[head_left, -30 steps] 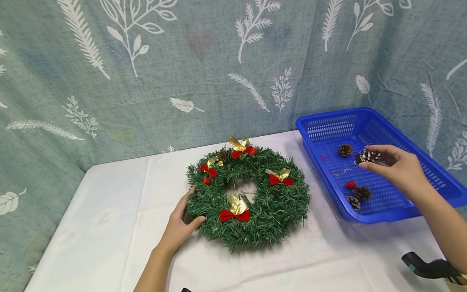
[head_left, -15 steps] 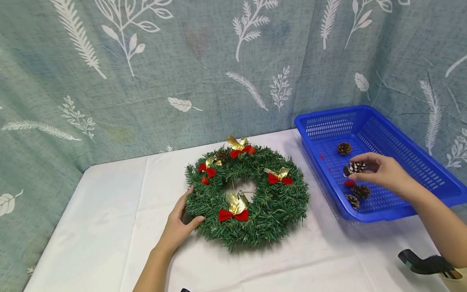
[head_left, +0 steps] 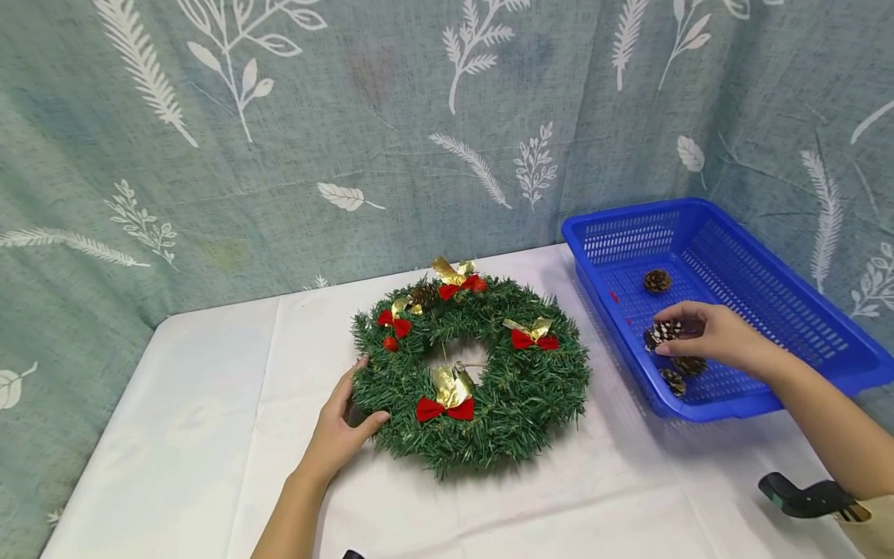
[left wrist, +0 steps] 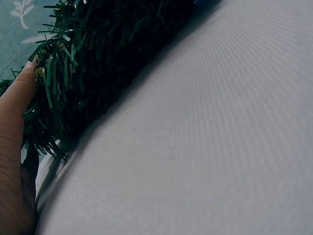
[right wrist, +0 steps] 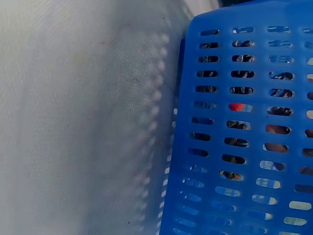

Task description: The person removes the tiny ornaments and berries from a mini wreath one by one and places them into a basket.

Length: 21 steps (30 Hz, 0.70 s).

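In the head view, my left hand (head_left: 338,435) rests against the left edge of the green wreath (head_left: 531,404), thumb and fingers spread apart along it. Red bows (head_left: 445,409) with gold ribbon decorate the wreath, along with small red berries (head_left: 390,343) and a brown pine cone (head_left: 424,295). Over at the right, my right hand (head_left: 715,335) pinches a white-tipped pine cone (head_left: 662,334) inside the blue basket (head_left: 618,373). More pine cones (head_left: 656,281) lie on the basket floor, two of them beside that hand. The left wrist view shows the wreath's dark underside close to the left hand (left wrist: 14,117).
A white cloth (head_left: 195,419) covers the table, and a leaf-patterned curtain (head_left: 391,140) hangs behind it. Tiny red pieces (head_left: 615,296) lie in the basket. Slotted basket wall (right wrist: 195,161) fills the right side of the right wrist view.
My right hand has moved left and lower in the basket with the white-tipped pine cone, and now covers the red berry there. The left hand stays at the wreath.
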Each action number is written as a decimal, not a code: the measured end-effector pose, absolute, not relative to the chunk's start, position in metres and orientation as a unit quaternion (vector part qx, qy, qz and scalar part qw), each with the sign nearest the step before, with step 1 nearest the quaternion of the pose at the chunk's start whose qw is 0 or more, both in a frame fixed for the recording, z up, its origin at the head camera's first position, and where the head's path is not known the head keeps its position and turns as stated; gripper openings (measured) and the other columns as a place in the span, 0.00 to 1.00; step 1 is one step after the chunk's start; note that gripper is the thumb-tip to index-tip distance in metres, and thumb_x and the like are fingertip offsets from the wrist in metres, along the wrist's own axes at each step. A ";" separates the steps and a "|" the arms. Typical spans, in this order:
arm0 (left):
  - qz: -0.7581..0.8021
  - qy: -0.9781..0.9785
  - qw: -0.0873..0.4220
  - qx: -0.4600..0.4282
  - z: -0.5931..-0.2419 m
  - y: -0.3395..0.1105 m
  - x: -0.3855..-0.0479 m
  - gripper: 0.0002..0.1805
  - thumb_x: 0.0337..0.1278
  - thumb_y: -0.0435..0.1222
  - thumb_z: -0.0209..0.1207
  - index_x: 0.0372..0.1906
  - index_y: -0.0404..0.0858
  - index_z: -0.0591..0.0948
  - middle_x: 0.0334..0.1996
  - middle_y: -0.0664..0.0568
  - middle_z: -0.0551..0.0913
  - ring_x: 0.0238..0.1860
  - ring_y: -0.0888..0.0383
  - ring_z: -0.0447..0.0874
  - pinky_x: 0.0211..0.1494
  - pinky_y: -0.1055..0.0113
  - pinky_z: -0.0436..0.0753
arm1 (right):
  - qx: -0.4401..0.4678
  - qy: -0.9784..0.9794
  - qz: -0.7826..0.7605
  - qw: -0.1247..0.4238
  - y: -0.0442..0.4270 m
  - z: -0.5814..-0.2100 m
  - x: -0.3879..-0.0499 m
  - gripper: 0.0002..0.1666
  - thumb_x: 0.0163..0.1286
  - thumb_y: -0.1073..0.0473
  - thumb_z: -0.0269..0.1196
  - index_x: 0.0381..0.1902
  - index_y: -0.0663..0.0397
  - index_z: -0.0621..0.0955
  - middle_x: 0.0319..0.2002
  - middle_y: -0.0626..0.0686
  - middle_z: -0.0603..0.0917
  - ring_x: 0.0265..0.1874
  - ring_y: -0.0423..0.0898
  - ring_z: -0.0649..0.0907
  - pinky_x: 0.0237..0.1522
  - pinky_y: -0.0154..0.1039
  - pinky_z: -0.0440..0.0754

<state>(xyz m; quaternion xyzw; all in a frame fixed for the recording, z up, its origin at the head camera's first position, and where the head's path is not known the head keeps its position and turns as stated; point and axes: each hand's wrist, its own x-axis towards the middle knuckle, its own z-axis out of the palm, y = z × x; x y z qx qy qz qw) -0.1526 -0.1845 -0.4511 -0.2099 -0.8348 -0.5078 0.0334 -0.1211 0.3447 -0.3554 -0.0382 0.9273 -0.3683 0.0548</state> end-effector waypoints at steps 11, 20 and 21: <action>-0.514 -0.831 0.036 -0.212 -0.449 -0.183 -0.151 0.47 0.52 0.32 0.66 0.74 0.53 0.55 0.73 0.57 0.55 0.74 0.56 0.47 0.66 0.85 0.54 | -0.053 0.925 -0.365 0.092 0.340 -0.361 -0.125 0.31 0.57 0.57 0.70 0.55 0.69 0.75 0.40 0.58 0.83 0.31 0.40 0.79 0.30 0.33 0.79; -0.519 -0.824 0.041 -0.223 -0.450 -0.183 -0.152 0.47 0.51 0.31 0.66 0.74 0.51 0.56 0.73 0.54 0.55 0.74 0.58 0.47 0.66 0.85 0.54 | -0.055 0.912 -0.401 0.069 0.342 -0.360 -0.122 0.32 0.62 0.59 0.67 0.58 0.74 0.71 0.53 0.72 0.76 0.50 0.63 0.79 0.40 0.28 0.81; -0.520 -0.824 0.040 -0.223 -0.450 -0.183 -0.152 0.46 0.51 0.31 0.66 0.74 0.51 0.56 0.73 0.54 0.55 0.74 0.58 0.47 0.66 0.85 0.54 | -0.054 0.912 -0.402 0.064 0.342 -0.360 -0.122 0.32 0.62 0.59 0.67 0.58 0.74 0.71 0.53 0.72 0.76 0.50 0.58 0.81 0.40 0.27 0.81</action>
